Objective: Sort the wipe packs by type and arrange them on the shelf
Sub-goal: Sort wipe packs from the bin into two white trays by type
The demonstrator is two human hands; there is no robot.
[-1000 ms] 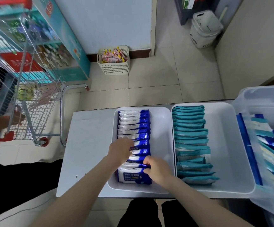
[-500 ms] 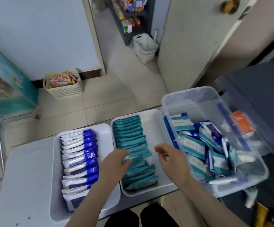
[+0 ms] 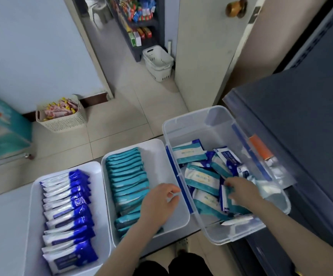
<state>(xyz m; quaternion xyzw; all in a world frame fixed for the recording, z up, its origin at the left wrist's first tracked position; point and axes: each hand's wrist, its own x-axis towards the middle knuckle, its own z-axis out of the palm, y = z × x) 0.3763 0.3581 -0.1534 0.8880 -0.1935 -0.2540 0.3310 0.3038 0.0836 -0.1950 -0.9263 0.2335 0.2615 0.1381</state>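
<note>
Blue-and-white wipe packs (image 3: 68,206) are ranged in an overlapping row in the left tray (image 3: 101,196), teal packs (image 3: 127,176) in the middle tray (image 3: 161,160); mixed packs (image 3: 201,178) are heaped in the clear bin (image 3: 191,124).

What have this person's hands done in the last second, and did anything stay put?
Both hands left the blue packs and swung to the right. The right hand went into the clear bin, where its fingers now curl onto a teal pack. The left hand moved over the middle tray and holds nothing. The blue packs and the teal row stayed lined up in their trays.
</note>
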